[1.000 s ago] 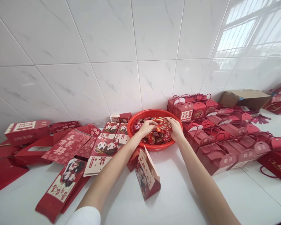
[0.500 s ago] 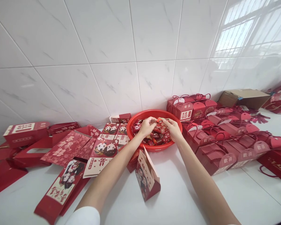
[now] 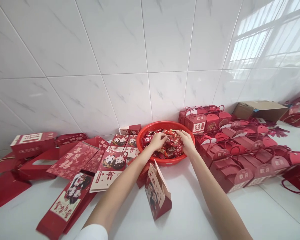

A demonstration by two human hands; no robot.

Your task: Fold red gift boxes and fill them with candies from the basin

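A round red plastic basket [image 3: 168, 162] stands against the wall, filled with red wrapped sweets [image 3: 162, 154]. Over its left part is my left hand [image 3: 159, 140], its fingers pinched together among the sweets; what they hold, if anything, is too small to tell. My right hand [image 3: 186, 141] grips a red patterned packet [image 3: 175, 139] at the basket's right side. Just in front of the basket a cream and red carton [image 3: 158, 193] stands upright with its top flaps open. A smaller red box [image 3: 143, 176] sits behind the carton, partly hidden.
Flat and folded red cartons [image 3: 75, 160] lie over the left of the white table [image 3: 185, 216]. Rows of red handled boxes [image 3: 232, 170] fill the right side. A brown cardboard box [image 3: 261, 110] is at the back right, and a tiled wall [image 3: 125, 96] rises behind.
My left hand has come away from the packet and dipped lower among the sweets. My right hand remains at the packet, which sits lower. The view has shifted slightly.
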